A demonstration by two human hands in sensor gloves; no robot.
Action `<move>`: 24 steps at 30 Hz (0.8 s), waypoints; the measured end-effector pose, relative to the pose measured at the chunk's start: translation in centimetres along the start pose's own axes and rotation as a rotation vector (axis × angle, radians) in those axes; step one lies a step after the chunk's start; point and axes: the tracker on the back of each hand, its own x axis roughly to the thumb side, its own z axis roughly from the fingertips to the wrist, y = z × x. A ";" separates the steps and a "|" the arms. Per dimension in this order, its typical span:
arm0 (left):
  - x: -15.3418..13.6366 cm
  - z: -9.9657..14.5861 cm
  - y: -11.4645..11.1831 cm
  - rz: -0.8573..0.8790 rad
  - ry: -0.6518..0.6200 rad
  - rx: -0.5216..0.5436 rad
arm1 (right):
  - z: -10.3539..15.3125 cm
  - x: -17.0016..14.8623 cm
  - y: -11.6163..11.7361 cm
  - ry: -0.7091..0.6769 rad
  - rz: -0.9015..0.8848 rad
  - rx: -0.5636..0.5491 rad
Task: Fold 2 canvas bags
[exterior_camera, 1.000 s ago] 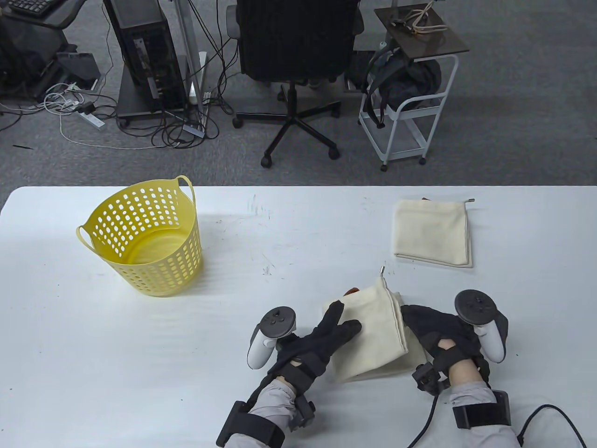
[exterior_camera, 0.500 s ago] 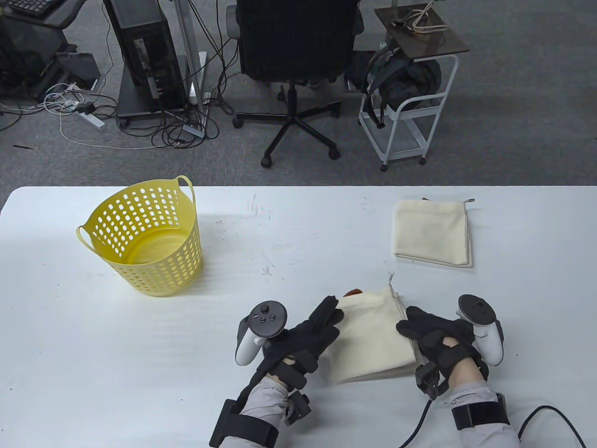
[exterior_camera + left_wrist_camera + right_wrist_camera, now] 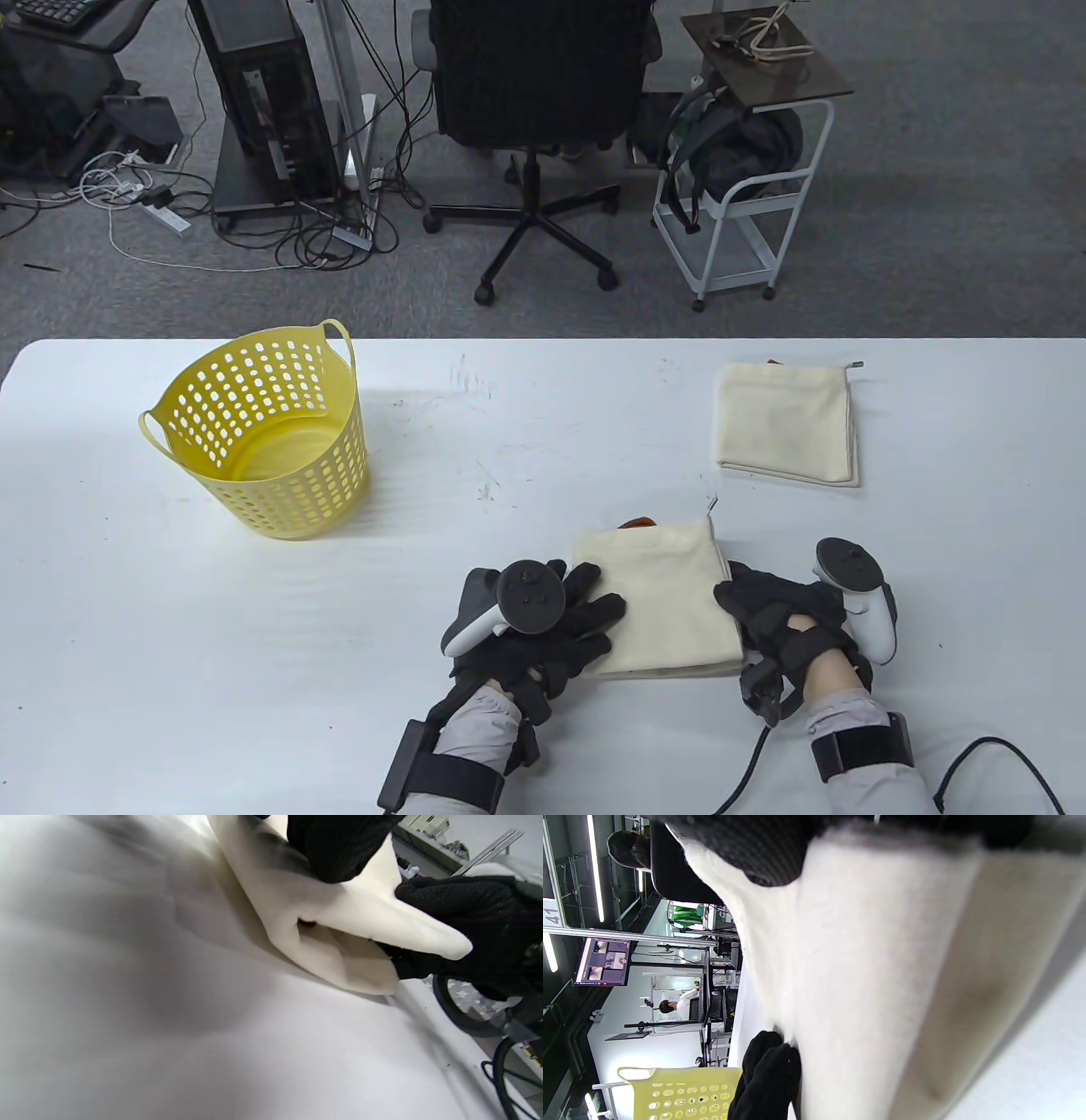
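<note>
I am on the second of the two bags: the cream canvas bag [image 3: 657,603] lies folded into a rough square near the front edge of the white table [image 3: 526,441], between my two hands, while the other cream canvas bag [image 3: 787,423], already folded flat, sits well apart toward the far right. By my reckoning the fold itself is made and I am squaring it up, so the next move calls for pressing the layers flat and then letting go without dragging the top layer askew. My left hand [image 3: 543,624] lies at the bag's left edge, palm down, its fingers [image 3: 339,849] spread onto the cloth and pressing on the top layer. My right hand [image 3: 776,615] sits at the right edge, and the left wrist view shows it gripping the near right corner, with cloth between fingers above and below. In that view the layers gape slightly at the near edge, so the fold could spring open if I release too soon. A yellow perforated plastic basket [image 3: 263,433] stands well off to the left.
</note>
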 end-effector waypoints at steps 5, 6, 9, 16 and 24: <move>0.4 -0.7 -1.1 -0.074 0.061 -0.020 | 0.0 -0.2 -0.2 0.026 0.008 -0.041; 0.5 -0.9 -1.2 -0.088 0.087 -0.029 | 0.0 -0.2 -0.2 0.035 0.019 -0.065; 0.8 -1.0 -1.3 -0.100 0.110 -0.030 | 0.3 0.3 -0.2 0.053 0.064 -0.110; 1.2 -1.1 -1.2 -0.137 0.111 -0.021 | 2.5 5.2 2.1 -0.385 0.672 -0.332; 2.0 -1.0 -1.1 -0.192 0.068 -0.006 | -0.1 2.9 5.2 -0.039 1.051 -0.062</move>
